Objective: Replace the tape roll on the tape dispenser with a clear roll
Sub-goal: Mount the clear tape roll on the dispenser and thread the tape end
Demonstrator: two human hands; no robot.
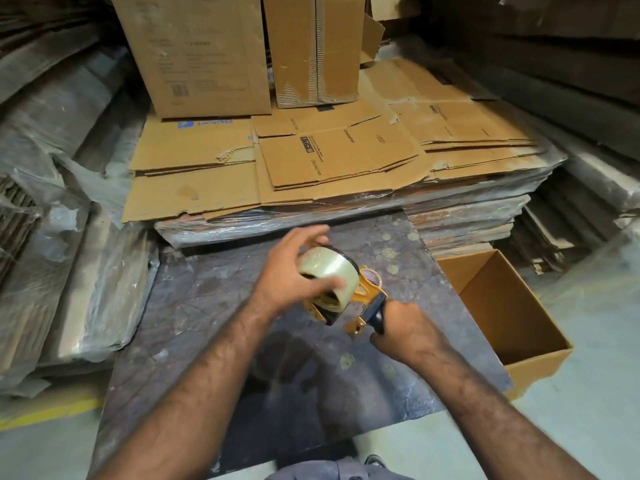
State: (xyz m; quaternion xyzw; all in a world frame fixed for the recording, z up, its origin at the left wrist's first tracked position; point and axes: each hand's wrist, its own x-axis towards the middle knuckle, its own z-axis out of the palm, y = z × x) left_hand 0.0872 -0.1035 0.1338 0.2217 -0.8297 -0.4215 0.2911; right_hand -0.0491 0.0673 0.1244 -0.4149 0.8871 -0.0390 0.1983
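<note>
An orange tape dispenser (367,296) with a black handle is held above a dark marbled slab (214,313). My right hand (403,329) grips the handle from the lower right. A clear tape roll (332,271) sits on the dispenser's hub. My left hand (294,271) curls around the roll from the left, thumb across its front face and fingers spread over its top. The hub under the roll is hidden.
An open, empty cardboard box (502,306) stands on the floor to the right of the slab. Flattened cartons (311,161) lie stacked behind it, with upright boxes (194,53) further back. Plastic-wrapped cardboard bundles (62,237) line the left side.
</note>
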